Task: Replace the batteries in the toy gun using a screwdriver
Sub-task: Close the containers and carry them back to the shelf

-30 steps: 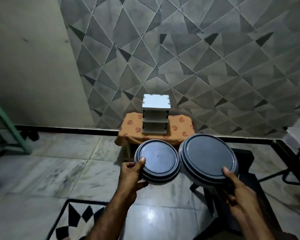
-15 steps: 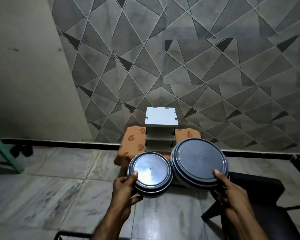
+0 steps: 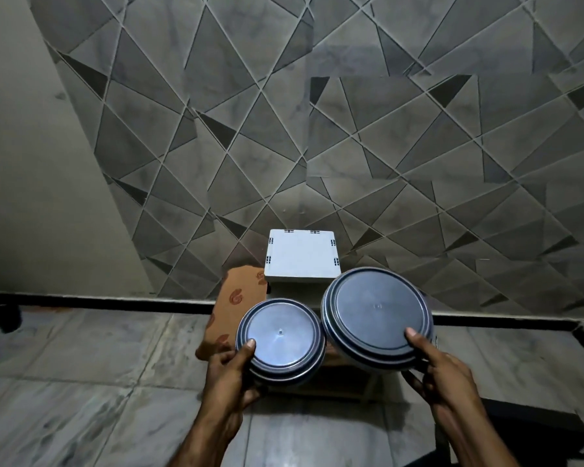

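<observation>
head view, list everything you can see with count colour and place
small container: 1, blue-grey lid, dark rim, centre, in the left hand
large container: 1, blue-grey lid, dark rim, right of the small one, in the right hand
shelf: 1, white, behind the containers, on the cloth
cloth: 1, orange with red marks, over a low stand by the wall
wall: grey triangle pattern at the back, plain beige at left
skirting: 1 black strip, foot of the wall
floor: grey marble tiles
chair: 1, black, lower right, mostly cut off
left hand: 1, thumb on the small lid
right hand: 1, thumb on the large lid
</observation>
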Demonstrator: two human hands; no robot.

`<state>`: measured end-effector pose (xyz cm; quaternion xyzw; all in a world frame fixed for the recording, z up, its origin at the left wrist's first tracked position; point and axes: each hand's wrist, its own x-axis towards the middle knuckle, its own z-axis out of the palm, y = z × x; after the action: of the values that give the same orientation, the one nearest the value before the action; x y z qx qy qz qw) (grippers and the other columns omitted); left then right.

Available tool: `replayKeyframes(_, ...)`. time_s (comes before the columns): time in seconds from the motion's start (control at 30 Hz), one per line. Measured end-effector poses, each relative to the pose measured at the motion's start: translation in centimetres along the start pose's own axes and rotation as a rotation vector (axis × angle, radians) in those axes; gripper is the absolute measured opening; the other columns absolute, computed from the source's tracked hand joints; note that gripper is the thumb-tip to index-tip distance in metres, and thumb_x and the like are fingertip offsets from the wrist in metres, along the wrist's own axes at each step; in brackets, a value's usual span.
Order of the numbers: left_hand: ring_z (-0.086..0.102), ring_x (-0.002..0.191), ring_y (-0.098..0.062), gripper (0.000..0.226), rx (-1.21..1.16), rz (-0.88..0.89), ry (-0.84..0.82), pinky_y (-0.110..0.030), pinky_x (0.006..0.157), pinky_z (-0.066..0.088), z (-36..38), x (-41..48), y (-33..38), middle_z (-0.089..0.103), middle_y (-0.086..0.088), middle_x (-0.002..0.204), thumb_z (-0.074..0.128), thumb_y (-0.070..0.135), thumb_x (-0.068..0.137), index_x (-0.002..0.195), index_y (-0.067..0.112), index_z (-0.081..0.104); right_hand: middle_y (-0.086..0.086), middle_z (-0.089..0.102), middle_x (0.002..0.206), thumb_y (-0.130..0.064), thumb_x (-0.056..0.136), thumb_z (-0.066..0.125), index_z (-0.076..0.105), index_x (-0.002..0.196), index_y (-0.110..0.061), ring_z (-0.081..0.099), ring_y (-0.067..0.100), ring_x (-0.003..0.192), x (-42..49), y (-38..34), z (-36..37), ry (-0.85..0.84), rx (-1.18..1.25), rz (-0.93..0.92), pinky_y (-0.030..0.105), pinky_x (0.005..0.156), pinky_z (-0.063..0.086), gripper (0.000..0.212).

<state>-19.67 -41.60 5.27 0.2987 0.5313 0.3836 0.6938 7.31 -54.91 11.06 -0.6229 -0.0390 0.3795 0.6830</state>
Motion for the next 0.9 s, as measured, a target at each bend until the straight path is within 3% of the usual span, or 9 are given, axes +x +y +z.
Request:
replayKeyframes(0.23, 0.07, 0.096, -0.036, 0.051, 0.099, -0.022, -0.019, -0.059, 0.076, 0.054, 2.4, 7.6, 2.3, 0.072, -0.018, 0.103, 0.077, 0.034, 0.08, 0.115, 0.003, 0.056, 0.015, 0.074, 0.094, -0.018, 0.078, 0.08, 0.068, 0.095, -0.001, 0.069, 0.026, 0.088, 6.3, -1.1, 4.3, 0.038, 0.016, 0.011, 0.042, 0.085, 0.054, 0.027)
replayKeyframes(0.37, 0.071, 0.087, -0.034, 0.043, 0.133, -0.035, -0.008, -0.044, 0.063, 0.058, 3.6, 12.3, 4.3, 0.072, -0.021, 0.096, 0.078, 0.033, 0.08, 0.103, 0.004, 0.057, 0.016, 0.073, 0.097, -0.019, 0.078, 0.08, 0.067, 0.099, 0.0, 0.068, 0.027, 0.093, 10.3, -2.0, 7.6, 0.061, 0.031, 0.023, 0.038, 0.079, 0.055, 0.032)
replayKeyframes(0.5, 0.07, 0.091, -0.035, 0.046, 0.101, -0.1, -0.025, -0.038, 0.059, 0.056, 3.9, 17.2, 6.1, 0.069, -0.022, 0.103, 0.077, 0.027, 0.082, 0.11, 0.002, 0.052, 0.017, 0.073, 0.095, -0.018, 0.078, 0.079, 0.066, 0.1, 0.001, 0.069, 0.025, 0.085, 13.5, -2.6, 11.6, 0.091, 0.04, 0.026, 0.035, 0.074, 0.055, 0.031)
replayKeyframes(0.67, 0.071, 0.091, -0.034, 0.041, 0.132, -0.124, -0.038, -0.038, 0.061, 0.057, 3.7, 21.3, 7.1, 0.069, -0.021, 0.106, 0.074, 0.024, 0.085, 0.11, 0.002, 0.05, 0.017, 0.071, 0.097, -0.016, 0.08, 0.077, 0.065, 0.108, 0.001, 0.067, 0.024, 0.084, 16.9, -2.7, 15.7, 0.08, 0.008, 0.032, 0.045, 0.092, 0.053, 0.035)
replayKeyframes(0.77, 0.072, 0.089, -0.033, 0.046, 0.154, -0.156, -0.037, -0.042, 0.064, 0.058, 3.6, 23.4, 7.0, 0.07, -0.021, 0.105, 0.076, 0.027, 0.083, 0.113, 0.0, 0.052, 0.014, 0.072, 0.104, -0.015, 0.081, 0.076, 0.064, 0.12, -0.005, 0.067, 0.023, 0.092, 19.2, -2.4, 17.7, 0.061, 0.002, 0.033, 0.041, 0.081, 0.055, 0.043)
replayKeyframes(0.9, 0.072, 0.088, -0.035, 0.04, 0.15, -0.18, 0.016, -0.047, 0.065, 0.059, 3.9, 25.4, 6.8, 0.068, -0.022, 0.105, 0.082, 0.03, 0.076, 0.091, 0.007, 0.054, 0.013, 0.074, 0.107, -0.017, 0.082, 0.075, 0.064, 0.122, -0.009, 0.068, 0.024, 0.099, 22.2, -1.9, 19.8, 0.021, 0.009, 0.059, 0.038, 0.074, 0.055, 0.042)
